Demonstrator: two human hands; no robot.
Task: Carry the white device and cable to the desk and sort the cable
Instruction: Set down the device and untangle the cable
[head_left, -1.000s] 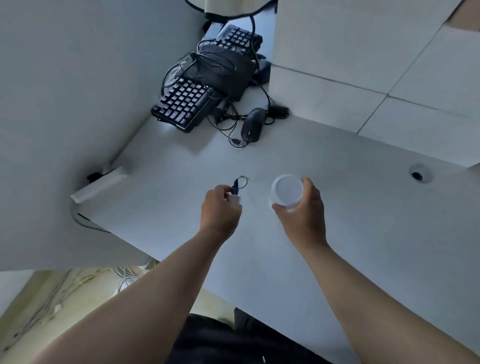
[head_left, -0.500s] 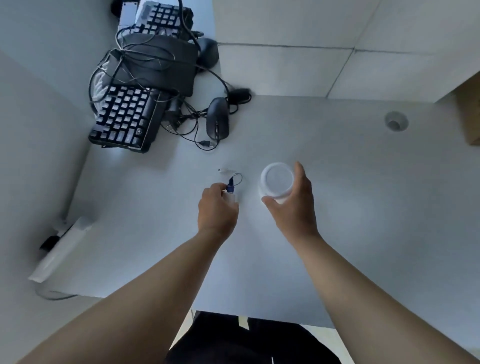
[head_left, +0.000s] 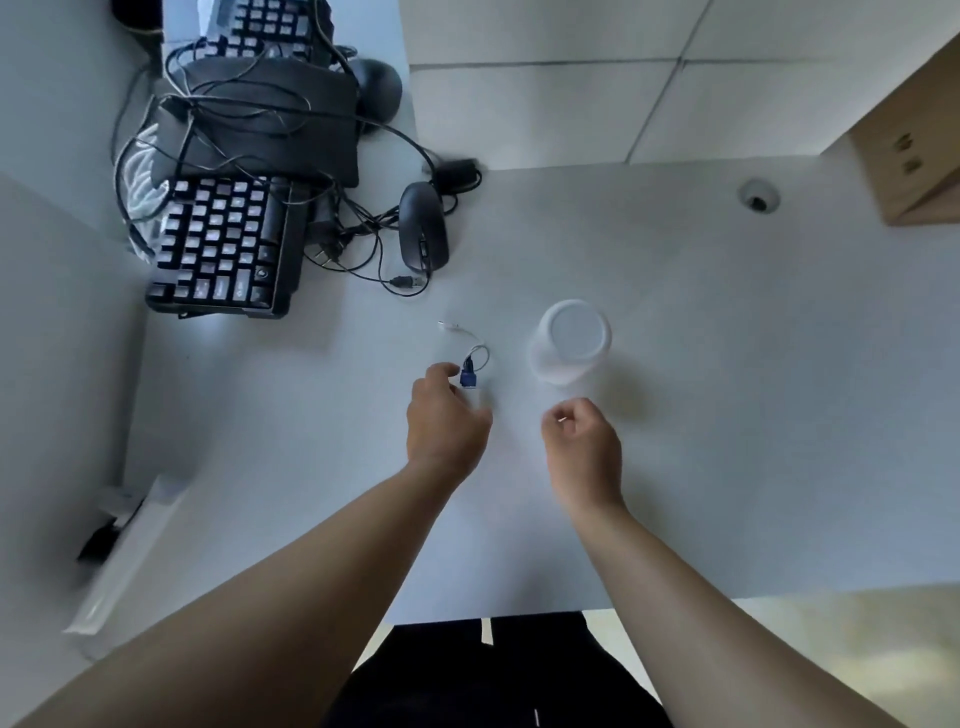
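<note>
The white round device (head_left: 570, 340) stands upright on the white desk (head_left: 727, 415), with no hand on it. My right hand (head_left: 584, 447) hovers just below it, fingers loosely curled and holding nothing. My left hand (head_left: 447, 421) grips the thin white cable (head_left: 470, 349) at its blue plug end, close to the desk surface. The cable's free end lies on the desk, up and to the left of the plug.
A black keyboard (head_left: 223, 249), a black mouse (head_left: 423, 226), a dark pad and tangled black cords crowd the desk's far left. A round cable hole (head_left: 758, 196) sits at the far right, beside a cardboard box (head_left: 914, 156). A white power strip (head_left: 124, 551) lies at left.
My right hand set the white device down on the desk, let go and drew back toward me. My left hand keeps hold of the cable, whose free end now rests on the desk.
</note>
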